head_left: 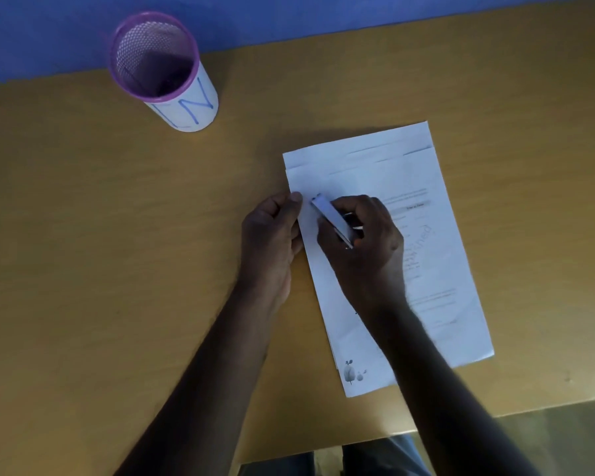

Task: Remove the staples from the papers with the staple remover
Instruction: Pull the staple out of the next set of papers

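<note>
The work looks mid-way at best: the right hand (361, 242) grips the staple remover (332, 219) against the papers (437, 269) lying on the table (117, 269), the left hand (272, 231) pinches their left edge, and no staple is discernible.

White papers (426, 255) with grey print; purple mesh cup (158, 63), white label, blue letters; tan table (100, 235); blue wall (323, 15).

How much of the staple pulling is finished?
Nothing looks finished: no pulled staples show on the table. Right now the left hand pins the papers at their left edge while the right hand works the staple remover there. Any staples are too small to see.
</note>
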